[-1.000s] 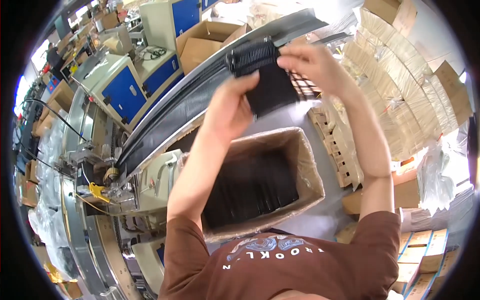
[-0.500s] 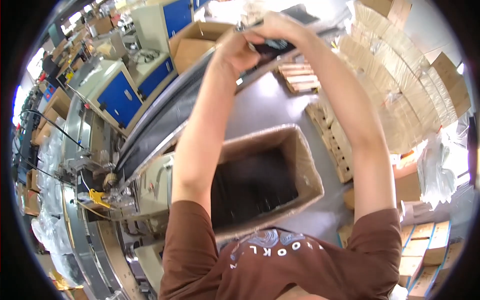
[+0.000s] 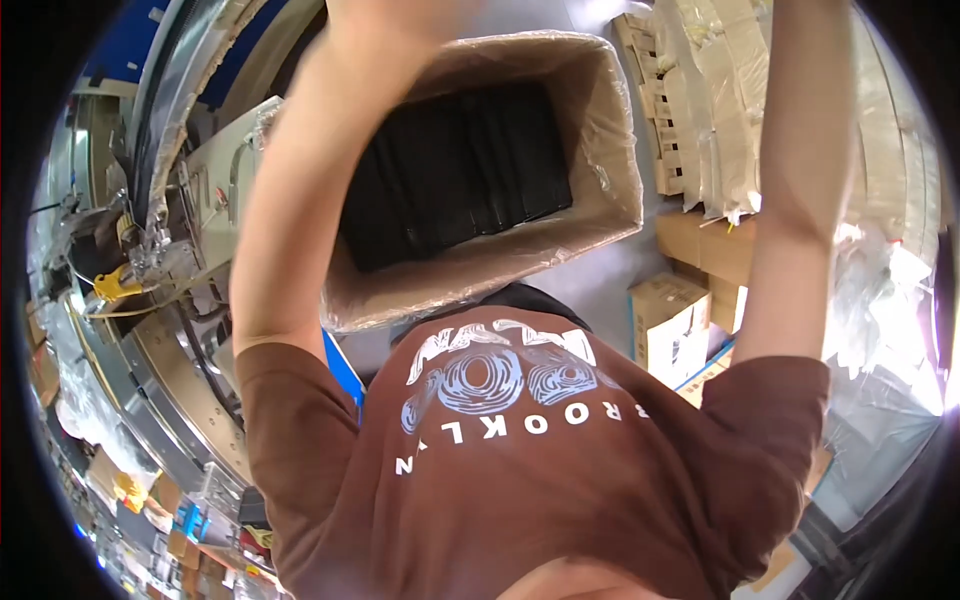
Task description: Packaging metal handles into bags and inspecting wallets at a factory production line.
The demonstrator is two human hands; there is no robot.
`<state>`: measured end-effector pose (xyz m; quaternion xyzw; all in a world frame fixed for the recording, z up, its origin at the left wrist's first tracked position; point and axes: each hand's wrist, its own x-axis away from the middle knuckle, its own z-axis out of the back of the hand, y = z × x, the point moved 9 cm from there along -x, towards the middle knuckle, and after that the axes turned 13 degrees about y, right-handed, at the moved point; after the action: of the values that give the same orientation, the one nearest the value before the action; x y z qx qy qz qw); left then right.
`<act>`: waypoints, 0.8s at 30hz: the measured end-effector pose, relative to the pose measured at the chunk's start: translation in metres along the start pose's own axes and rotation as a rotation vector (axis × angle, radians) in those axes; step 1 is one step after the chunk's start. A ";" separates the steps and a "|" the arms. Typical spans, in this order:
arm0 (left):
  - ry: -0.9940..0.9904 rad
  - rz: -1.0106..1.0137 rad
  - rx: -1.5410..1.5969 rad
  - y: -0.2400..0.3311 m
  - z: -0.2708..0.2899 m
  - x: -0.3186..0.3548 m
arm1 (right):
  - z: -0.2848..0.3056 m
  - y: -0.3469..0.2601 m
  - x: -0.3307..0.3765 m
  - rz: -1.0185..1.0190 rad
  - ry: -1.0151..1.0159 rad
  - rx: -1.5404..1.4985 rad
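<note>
My left hand (image 3: 405, 22) is at the upper edge, smeared by motion and partly cut off, so its fingers cannot be read. It is raised near the far left rim of an open carton (image 3: 608, 150) lined with clear plastic. Several flat black pieces (image 3: 470, 165) lie packed side by side inside the carton; their kind does not show. My right forearm (image 3: 800, 170) stretches up past the upper edge on the right, and the hand is outside the picture. Whatever either hand may hold is hidden.
Machine rails (image 3: 175, 100) run along the left, with a yellow air gun (image 3: 118, 285) beside them. To the right stand a wooden pallet (image 3: 655, 110), film-wrapped stacked goods (image 3: 720, 110) and a smaller carton (image 3: 672, 310). Clear plastic sheeting (image 3: 880, 310) hangs at the far right.
My hands, earlier close together over the conveyor, are now apart, the right one out of view. The view has tilted down toward my body, and the lined carton sits higher in it.
</note>
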<state>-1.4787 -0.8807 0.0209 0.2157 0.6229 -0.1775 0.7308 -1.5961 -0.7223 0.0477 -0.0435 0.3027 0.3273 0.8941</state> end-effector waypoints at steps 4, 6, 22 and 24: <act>-0.279 0.291 0.132 0.016 -0.024 0.169 | -0.099 -0.052 0.121 -0.055 -0.064 -0.342; -0.769 0.487 0.058 0.050 -0.070 0.287 | -0.189 -0.066 0.185 -0.044 -0.104 -0.554; -1.270 0.664 -0.035 0.184 -0.194 0.506 | -0.429 -0.011 0.354 0.299 -0.529 -0.055; -1.372 0.622 -0.038 0.187 -0.189 0.513 | -0.433 -0.016 0.353 0.273 -0.771 -0.047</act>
<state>-1.4553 -0.6166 -0.4929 0.2101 -0.0589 -0.0468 0.9748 -1.5959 -0.6571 -0.5071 0.1028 -0.0593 0.4422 0.8890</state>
